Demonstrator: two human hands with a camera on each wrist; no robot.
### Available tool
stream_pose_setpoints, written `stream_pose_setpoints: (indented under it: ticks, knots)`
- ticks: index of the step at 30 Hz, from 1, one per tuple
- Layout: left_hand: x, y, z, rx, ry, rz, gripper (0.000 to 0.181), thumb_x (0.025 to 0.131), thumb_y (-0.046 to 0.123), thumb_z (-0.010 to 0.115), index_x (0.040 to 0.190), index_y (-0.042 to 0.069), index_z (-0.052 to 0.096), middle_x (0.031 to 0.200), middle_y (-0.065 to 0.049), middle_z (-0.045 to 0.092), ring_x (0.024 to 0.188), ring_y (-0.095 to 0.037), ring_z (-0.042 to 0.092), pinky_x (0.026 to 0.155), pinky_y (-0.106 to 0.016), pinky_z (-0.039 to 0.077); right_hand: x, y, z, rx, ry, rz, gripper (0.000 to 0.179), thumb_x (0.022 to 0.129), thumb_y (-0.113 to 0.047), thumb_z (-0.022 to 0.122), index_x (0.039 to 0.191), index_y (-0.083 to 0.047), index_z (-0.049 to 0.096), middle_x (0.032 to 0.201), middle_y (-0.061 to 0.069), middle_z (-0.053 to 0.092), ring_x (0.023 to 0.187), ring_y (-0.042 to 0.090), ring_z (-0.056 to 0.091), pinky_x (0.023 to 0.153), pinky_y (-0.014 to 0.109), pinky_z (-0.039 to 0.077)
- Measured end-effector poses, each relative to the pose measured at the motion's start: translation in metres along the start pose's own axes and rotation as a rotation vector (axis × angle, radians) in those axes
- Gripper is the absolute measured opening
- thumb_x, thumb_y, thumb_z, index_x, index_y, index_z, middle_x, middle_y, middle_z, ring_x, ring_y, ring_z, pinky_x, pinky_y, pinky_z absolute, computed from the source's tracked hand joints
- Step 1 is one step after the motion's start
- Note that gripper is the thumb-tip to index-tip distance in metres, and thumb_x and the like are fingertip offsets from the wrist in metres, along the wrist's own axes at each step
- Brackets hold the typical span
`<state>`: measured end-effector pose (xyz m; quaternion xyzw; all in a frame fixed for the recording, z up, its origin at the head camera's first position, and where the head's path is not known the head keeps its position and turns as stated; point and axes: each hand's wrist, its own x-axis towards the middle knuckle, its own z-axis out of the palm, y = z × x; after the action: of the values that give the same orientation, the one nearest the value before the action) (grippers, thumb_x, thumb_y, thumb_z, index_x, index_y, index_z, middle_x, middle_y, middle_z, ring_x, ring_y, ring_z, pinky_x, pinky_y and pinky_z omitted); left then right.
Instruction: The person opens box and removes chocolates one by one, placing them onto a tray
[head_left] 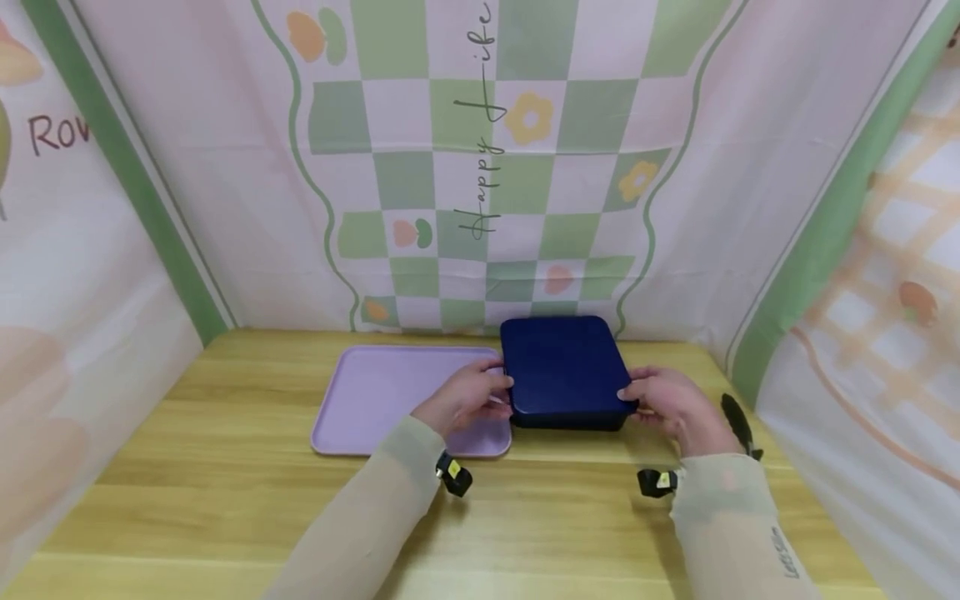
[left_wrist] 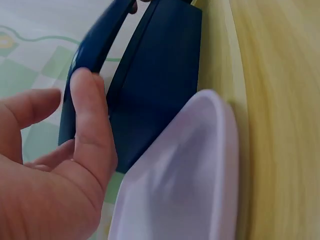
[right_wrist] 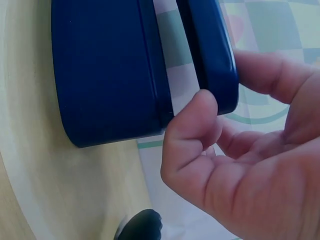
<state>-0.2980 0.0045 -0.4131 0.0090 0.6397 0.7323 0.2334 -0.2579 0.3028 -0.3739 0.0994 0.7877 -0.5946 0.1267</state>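
Note:
A dark blue rectangular lid [head_left: 562, 367] is held level just above a matching blue box [right_wrist: 105, 75], which stands on the table. A gap shows between lid [right_wrist: 222, 75] and box in both wrist views. My left hand [head_left: 471, 395] grips the lid's left edge, with fingers [left_wrist: 90, 110] against its rim. At the lid's near right corner, my right hand [head_left: 671, 404] pinches the rim between thumb and fingers [right_wrist: 192, 130]. The inside of the box is hidden by the lid in the head view. Under my left hand lies a flat lilac tray [head_left: 390, 392].
Just left of the box, the tray [left_wrist: 225, 165] lies close beside it on the wooden table [head_left: 225, 483]. A slim black object [head_left: 738, 421] lies by my right wrist, partly hidden. Patterned curtains [head_left: 465, 167] hang behind and at both sides.

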Motion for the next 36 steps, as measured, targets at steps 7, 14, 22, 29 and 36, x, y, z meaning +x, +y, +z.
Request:
stream_pose_setpoints:
  ticks: [7,14,22,29,36]
  knots:
    - [-0.008,0.004,-0.007,0.060,-0.042,-0.013,0.061,0.099,0.011,0.061,0.154,0.020,0.036,0.098,-0.021,0.065,0.053,-0.027,0.064,0.053,-0.036,0.059,-0.008,-0.003,0.000,-0.052,-0.048,-0.021,0.080,0.087,0.001,0.066,0.154,0.002,0.023,0.099,0.010,0.056,0.074,0.020,0.054,0.068,0.037,0.055]
    - [-0.017,0.006,-0.015,0.071,-0.083,-0.019,0.052,0.098,0.010,0.061,0.145,0.018,0.042,0.097,-0.021,0.066,0.052,-0.027,0.064,0.048,-0.032,0.056,-0.017,-0.007,0.000,-0.091,-0.091,-0.058,0.067,0.094,-0.008,0.065,0.149,0.002,0.027,0.089,0.009,0.057,0.075,0.022,0.056,0.072,0.040,0.055]
    - [-0.025,0.010,-0.017,0.064,-0.131,-0.008,0.052,0.092,0.000,0.061,0.138,0.015,0.041,0.087,-0.018,0.062,0.059,-0.027,0.063,0.057,-0.040,0.059,-0.021,-0.008,-0.005,-0.118,-0.180,-0.094,0.083,0.094,-0.010,0.067,0.157,-0.001,0.014,0.091,0.009,0.059,0.075,0.024,0.058,0.071,0.045,0.056]
    - [-0.032,0.010,-0.019,0.089,-0.143,-0.015,0.056,0.093,0.001,0.062,0.142,0.019,0.042,0.092,-0.018,0.059,0.065,-0.029,0.063,0.075,-0.057,0.058,-0.026,-0.006,-0.008,-0.127,-0.236,-0.091,0.085,0.089,-0.004,0.070,0.154,0.000,0.014,0.102,0.020,0.060,0.080,0.032,0.064,0.072,0.048,0.059]
    - [-0.035,0.008,-0.018,0.093,-0.136,0.006,0.055,0.091,0.000,0.064,0.140,0.018,0.046,0.085,-0.017,0.061,0.064,-0.028,0.063,0.075,-0.056,0.059,-0.031,-0.001,-0.007,-0.156,-0.199,-0.080,0.071,0.092,-0.007,0.069,0.145,0.007,0.024,0.106,0.019,0.059,0.086,0.028,0.061,0.076,0.046,0.059]
